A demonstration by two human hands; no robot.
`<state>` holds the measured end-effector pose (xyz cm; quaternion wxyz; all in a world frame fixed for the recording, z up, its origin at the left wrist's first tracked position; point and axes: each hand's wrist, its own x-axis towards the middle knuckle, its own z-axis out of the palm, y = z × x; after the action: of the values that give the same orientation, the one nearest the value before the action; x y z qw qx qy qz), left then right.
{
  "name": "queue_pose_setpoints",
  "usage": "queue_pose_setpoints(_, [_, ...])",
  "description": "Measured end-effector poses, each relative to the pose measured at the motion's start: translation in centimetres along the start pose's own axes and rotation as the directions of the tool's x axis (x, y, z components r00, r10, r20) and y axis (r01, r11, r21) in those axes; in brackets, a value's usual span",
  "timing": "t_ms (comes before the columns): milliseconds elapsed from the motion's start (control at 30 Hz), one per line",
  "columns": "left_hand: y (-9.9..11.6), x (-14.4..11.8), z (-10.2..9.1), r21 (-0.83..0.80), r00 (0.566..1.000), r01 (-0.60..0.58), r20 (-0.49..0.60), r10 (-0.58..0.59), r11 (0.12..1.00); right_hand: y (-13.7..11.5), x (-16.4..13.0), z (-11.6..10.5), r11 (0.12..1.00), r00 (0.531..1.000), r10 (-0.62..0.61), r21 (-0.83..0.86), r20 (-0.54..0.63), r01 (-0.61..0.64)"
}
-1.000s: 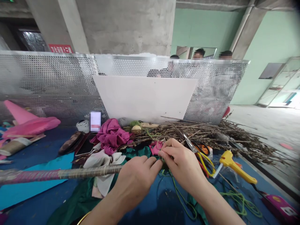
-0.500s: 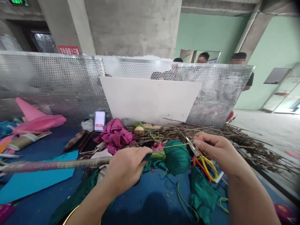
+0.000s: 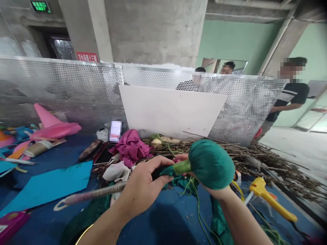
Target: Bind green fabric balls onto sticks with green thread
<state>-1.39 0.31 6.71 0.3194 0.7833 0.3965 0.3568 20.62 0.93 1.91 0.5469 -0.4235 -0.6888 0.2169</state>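
A round ball covered in dark green cloth sits at the end of a long wrapped stick. Its neck is bound with light green thread. My left hand is closed round the stick just left of the neck, pinching the loose green cloth end. From behind and below, my right hand supports the ball and neck, its fingertips showing past the neck; the ball hides most of it. Yellow scissor handles show in part right of the ball. Green thread trails down over the table.
A yellow glue gun lies at right, near dried twigs. Magenta cloth, a phone and blue sheet lie left. A white board leans on a perforated metal screen; people stand beyond.
My right hand has let go of the scissors and thread and moved behind the ball. The ball end has risen and tilted toward me. The view has shifted left.
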Motion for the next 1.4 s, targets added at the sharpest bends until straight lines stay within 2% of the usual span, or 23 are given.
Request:
queue_pose_setpoints(67, [0.0,0.1,-0.1,-0.053,1.0,-0.025,-0.02,0.024,0.998,-0.4,-0.7,1.8,0.982,0.988,0.042,0.174,0.15,-0.068])
queue_pose_setpoints(133, [-0.1,0.1,-0.2,-0.08,0.999,-0.035,-0.044,0.031,0.996,-0.7,-1.3,3.1,0.944,0.968,0.075,0.295,0.241,-0.147])
queue_pose_setpoints(200, [-0.3,0.2,-0.4,-0.076,0.997,-0.024,-0.076,0.019,0.997,-1.1,-1.7,3.9,0.962,0.964,0.092,0.227,0.251,-0.151])
queue_pose_setpoints(267, [-0.5,0.2,-0.6,-0.078,0.994,-0.012,-0.114,0.003,0.997,-1.8,-2.0,4.1,0.998,0.983,0.057,-0.001,0.177,-0.058])
queue_pose_setpoints(333, [-0.8,0.4,-0.8,-0.097,0.99,-0.007,-0.144,-0.007,0.995,-2.7,-2.4,4.1,0.972,0.995,-0.071,-0.217,0.07,0.085])
queue_pose_setpoints(367, [-0.9,0.5,-0.9,-0.113,0.988,-0.005,-0.151,-0.012,0.994,-3.1,-2.6,4.0,0.946,0.987,-0.16,-0.279,0.032,0.163])
queue_pose_setpoints(467, [-1.1,0.9,-0.7,-0.17,0.991,-0.002,-0.134,-0.021,0.985,-4.0,-3.2,3.8,0.896,0.93,-0.368,-0.262,0.013,0.358])
queue_pose_setpoints(533, [-1.2,1.1,-0.4,-0.195,0.994,0.005,-0.105,-0.026,0.981,-4.1,-3.4,4.0,0.915,0.921,-0.387,-0.102,0.049,0.39])
queue_pose_setpoints(633, [-1.3,1.1,0.5,-0.216,0.997,0.024,-0.061,-0.038,0.976,-3.6,-3.1,4.8,0.926,0.967,-0.256,0.29,0.011,0.242])
queue_pose_setpoints(700, [-1.4,1.1,1.1,-0.227,0.998,0.03,-0.044,-0.041,0.973,-3.4,-2.9,5.7,0.847,0.994,-0.078,0.52,-0.079,0.108])
queue_pose_setpoints(767, [-1.5,1.0,1.6,-0.228,0.997,0.026,-0.059,-0.04,0.973,-3.3,-2.9,6.5,0.775,0.986,0.095,0.631,-0.138,0.013])
queue_pose_setpoints(800, [-1.6,1.0,1.8,-0.221,0.996,0.028,-0.073,-0.046,0.975,-3.3,-3.0,6.8,0.766,0.976,0.151,0.643,-0.158,-0.014])
queue_pose_setpoints(867, [-1.6,1.0,2.3,-0.208,0.993,0.041,-0.098,-0.062,0.977,-3.3,-3.4,7.4,0.798,0.959,0.185,0.602,-0.215,-0.019])
queue_pose_setpoints(967, [-1.7,1.1,2.8,-0.168,0.989,0.057,-0.123,-0.079,0.984,-3.4,-4.1,7.8,0.862,0.937,0.15,0.505,-0.316,0.033])
queue_pose_setpoints(1033, [-1.8,1.1,3.0,-0.129,0.987,0.056,-0.142,-0.074,0.99,-3.4,-4.3,7.9,0.871,0.927,0.136,0.488,-0.349,0.055])
queue_pose_setpoints(1300, [-2.0,0.9,3.3,0.006,0.977,0.08,-0.197,-0.077,0.997,-3.1,-4.2,8.1,0.795,0.918,0.241,0.606,-0.314,-0.002])
queue_pose_setpoints(1400, [-2.1,0.9,3.4,0.07,0.977,0.08,-0.205,-0.064,0.994,-3.0,-4.2,8.1,0.795,0.919,0.237,0.606,-0.316,0.004])
